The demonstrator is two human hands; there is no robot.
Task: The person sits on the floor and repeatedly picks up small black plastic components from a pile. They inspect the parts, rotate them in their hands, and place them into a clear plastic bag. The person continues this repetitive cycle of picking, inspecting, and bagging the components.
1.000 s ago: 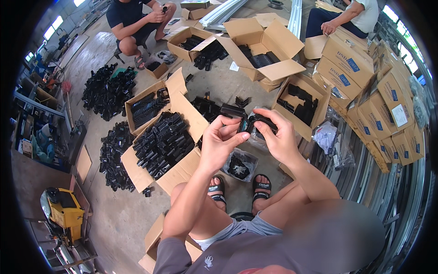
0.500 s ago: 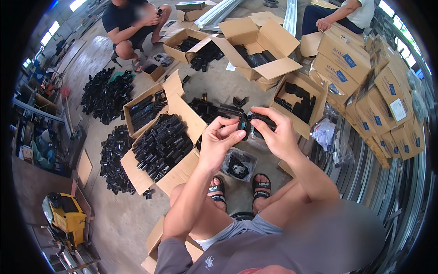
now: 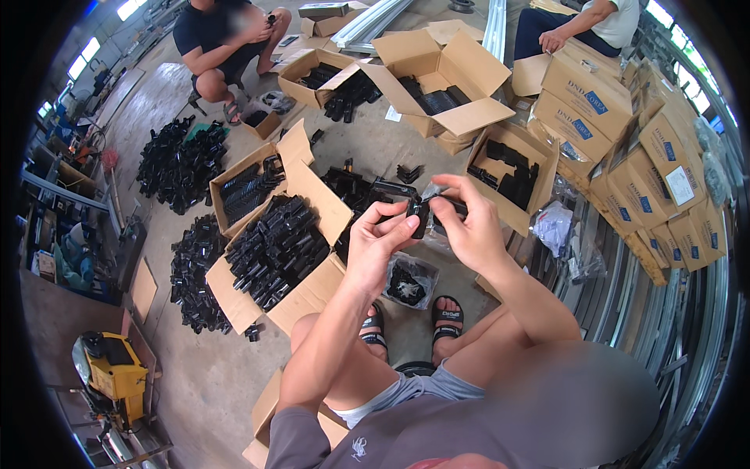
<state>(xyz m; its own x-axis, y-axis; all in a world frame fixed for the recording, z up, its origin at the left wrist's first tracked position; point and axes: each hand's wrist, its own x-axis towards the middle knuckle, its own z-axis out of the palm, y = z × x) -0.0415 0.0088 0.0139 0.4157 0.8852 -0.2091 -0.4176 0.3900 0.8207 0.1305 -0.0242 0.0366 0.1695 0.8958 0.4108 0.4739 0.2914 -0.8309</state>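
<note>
In front of my knees, my left hand (image 3: 376,241) is closed around an angular black part (image 3: 419,216) that looks like a corner connector, thumb pressed on its near side. One arm of the part sticks out past the fingertips toward the far side. My right hand (image 3: 470,225) pinches at the part's right end, thumb and forefinger together. Between those fingertips shows something small and greyish, too blurred to name. Beneath my hands stands a small bin lined with clear plastic (image 3: 426,273), with small black pieces in it.
Open cartons hold black parts: a heaped carton (image 3: 273,254) at left, another carton (image 3: 512,173) at right. Loose black piles (image 3: 183,160) lie on the floor. Two people sit beyond. Stacked closed boxes (image 3: 586,102) and long metal profiles (image 3: 625,313) line the right side.
My right hand has shifted slightly up, and its fingers have drawn in to a tighter pinch. The black part has turned a little in my left hand. Greyish material now shows at the right fingertips.
</note>
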